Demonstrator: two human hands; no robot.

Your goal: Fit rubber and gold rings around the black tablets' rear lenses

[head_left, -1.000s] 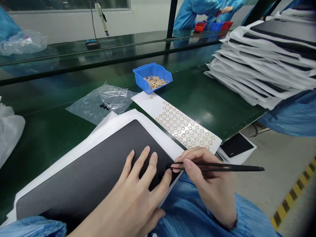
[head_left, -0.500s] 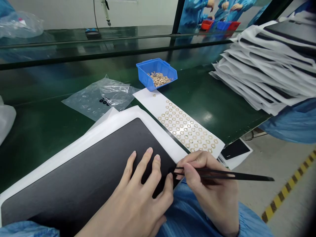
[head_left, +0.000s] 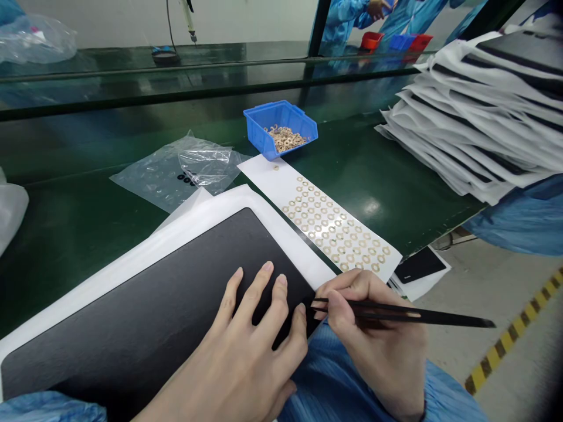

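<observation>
My left hand [head_left: 246, 346] lies flat with fingers spread on a dark grey panel [head_left: 145, 316] that rests in a white sleeve [head_left: 185, 225] at the near edge of the green bench. My right hand [head_left: 378, 340] pinches black tweezers [head_left: 404, 315], their tips at the panel's near right corner, beside my left little finger. Just beyond lies a white sheet [head_left: 325, 220] covered with several small gold rings. A blue bin [head_left: 280, 127] of loose gold rings stands behind the sheet.
A tall stack of white-sleeved dark panels [head_left: 479, 111] fills the right side. Clear plastic bags [head_left: 176, 170] lie left of the bin. Another panel [head_left: 417, 266] sits below the bench edge at the right. People in blue coats work at the far top right.
The view has shifted slightly between frames. Both hands keep their pose at the panel's corner; the tweezers' tips stay by my left little finger.
</observation>
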